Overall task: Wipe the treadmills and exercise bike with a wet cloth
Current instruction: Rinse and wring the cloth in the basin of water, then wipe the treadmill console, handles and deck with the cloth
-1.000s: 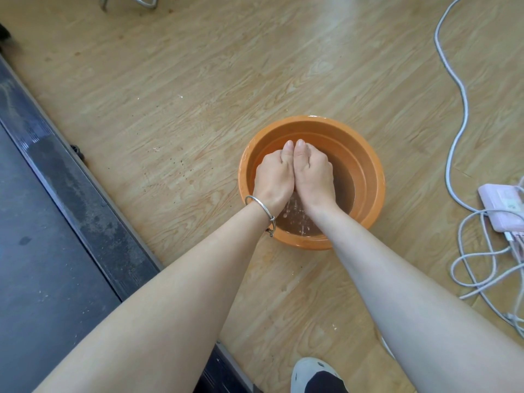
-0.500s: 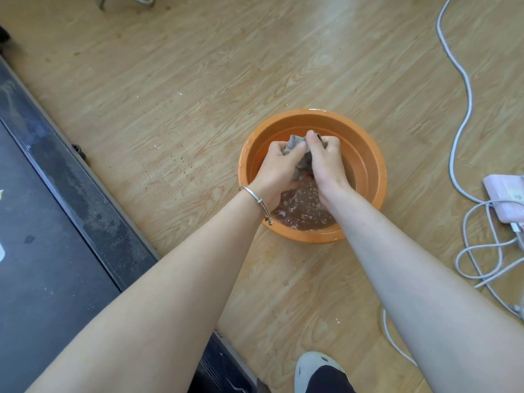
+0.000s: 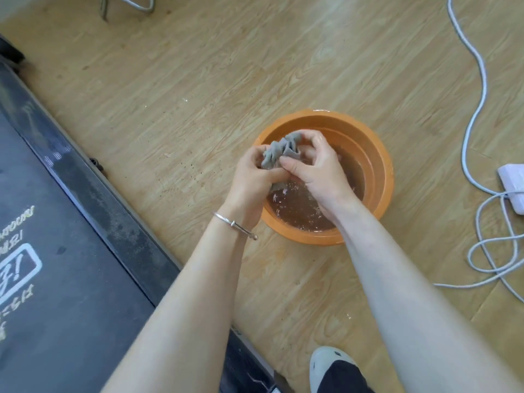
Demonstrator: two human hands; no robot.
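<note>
A bunched grey cloth (image 3: 279,150) is held above an orange basin (image 3: 377,154) of murky water on the wooden floor. My left hand (image 3: 252,182), with a silver bracelet on the wrist, grips the cloth's left side. My right hand (image 3: 317,171) grips its right side, fingers curled over the top. Both hands hover over the basin's left half. A dark treadmill (image 3: 56,222) lies along the left of the view, its belt printed with white lettering.
White cables (image 3: 479,80) run down the right side to a white power strip (image 3: 514,182), with loops on the floor. A metal frame foot (image 3: 127,4) shows at the top left. My shoe (image 3: 329,364) stands at the bottom.
My hands have lifted out of the water with the grey cloth and now twist it above the basin. The view has shifted right, showing more of the treadmill belt.
</note>
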